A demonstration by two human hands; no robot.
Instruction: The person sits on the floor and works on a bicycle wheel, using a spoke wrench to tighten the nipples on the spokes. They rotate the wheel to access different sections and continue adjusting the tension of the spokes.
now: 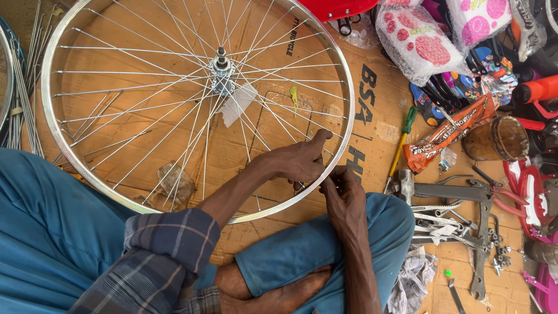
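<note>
Two hands are meeting at the rim of a spoked bicycle wheel (200, 104) lying on cardboard (372, 145): the left hand (299, 161) is pinching a spoke inside the rim, the right hand (343, 195) is pinching just outside; wrenches (453, 192) are lying further right.

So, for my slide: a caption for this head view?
Both hands work at the rim of a spoked bicycle wheel on cardboard.

Flattened cardboard (372, 139) covers the floor. A green-handled screwdriver (402, 142), a hammer (401, 185) and wrenches (459, 221) lie just beyond the hands' right; loose spokes (26, 87) lie far left.
</note>
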